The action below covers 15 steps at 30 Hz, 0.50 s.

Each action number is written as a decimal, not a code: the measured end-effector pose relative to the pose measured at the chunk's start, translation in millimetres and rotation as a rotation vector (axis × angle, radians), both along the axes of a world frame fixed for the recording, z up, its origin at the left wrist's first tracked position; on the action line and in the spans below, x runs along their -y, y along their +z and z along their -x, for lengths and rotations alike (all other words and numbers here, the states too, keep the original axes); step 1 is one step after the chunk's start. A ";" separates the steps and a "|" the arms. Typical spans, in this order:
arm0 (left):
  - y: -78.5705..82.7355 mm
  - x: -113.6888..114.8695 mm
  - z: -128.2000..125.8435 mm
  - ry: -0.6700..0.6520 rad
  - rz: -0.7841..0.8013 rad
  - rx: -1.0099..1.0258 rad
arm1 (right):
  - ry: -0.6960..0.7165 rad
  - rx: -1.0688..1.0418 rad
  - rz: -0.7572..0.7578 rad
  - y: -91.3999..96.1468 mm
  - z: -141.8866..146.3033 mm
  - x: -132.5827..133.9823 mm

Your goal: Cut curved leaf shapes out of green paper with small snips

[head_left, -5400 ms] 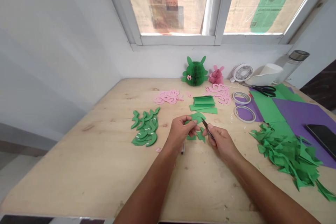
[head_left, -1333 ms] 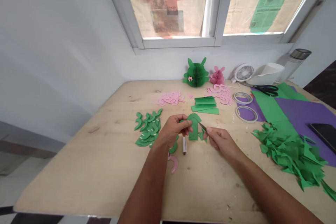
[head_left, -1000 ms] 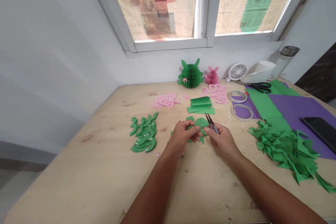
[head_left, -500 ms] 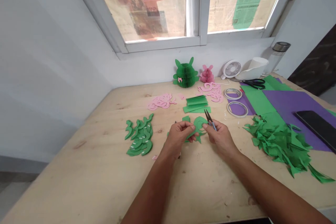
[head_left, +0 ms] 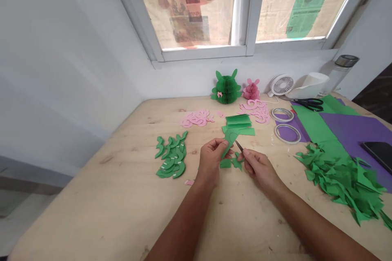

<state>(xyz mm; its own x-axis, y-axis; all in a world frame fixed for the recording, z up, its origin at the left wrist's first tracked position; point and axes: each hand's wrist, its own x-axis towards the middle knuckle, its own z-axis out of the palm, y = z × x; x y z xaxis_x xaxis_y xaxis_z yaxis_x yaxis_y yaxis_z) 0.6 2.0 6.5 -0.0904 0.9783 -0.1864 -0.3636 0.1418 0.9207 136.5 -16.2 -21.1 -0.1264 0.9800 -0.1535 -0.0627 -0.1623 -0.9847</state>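
Note:
Between the fingers of my left hand is a green paper piece with a curved line on it. My right hand grips small scissors, their dark blades pointing up and left at the paper's right edge. Whether the blades touch the paper I cannot tell. Below the hands, green paper scraps lie on the wooden table. Just behind the held piece sits a stack of folded green paper strips.
Left of my hands is a pile of curved green cutouts. Pink cutouts and a green honeycomb paper figure stand farther back. To the right are tape rolls, black scissors, green offcuts and a phone.
My right hand has let go of the paper's edge and turned the scissors so their tips meet its right side. The left hand holds the paper more upright. The whole view has shifted.

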 end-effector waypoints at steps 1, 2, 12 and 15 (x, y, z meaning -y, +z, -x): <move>-0.5 -0.2 -0.1 -0.003 0.004 0.008 | 0.018 0.003 0.004 0.0 0.2 0.3; -1.0 -0.3 -0.2 -0.007 0.009 0.014 | 0.036 0.003 0.009 0.1 0.3 0.6; -1.7 -1.2 0.6 -0.030 0.039 0.036 | 0.070 -0.062 0.076 -2.2 1.9 1.7; -1.0 -0.7 0.3 -0.017 0.039 0.031 | 0.060 -0.063 0.072 -4.6 1.7 1.4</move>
<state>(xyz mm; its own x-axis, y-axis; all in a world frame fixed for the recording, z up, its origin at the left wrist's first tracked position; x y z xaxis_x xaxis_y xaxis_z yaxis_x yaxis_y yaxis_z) 0.4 2.7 5.5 -0.0674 0.9716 -0.2266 -0.3891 0.1836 0.9027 134.7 -17.6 -25.8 -0.1961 0.9572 -0.2127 -0.1119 -0.2373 -0.9650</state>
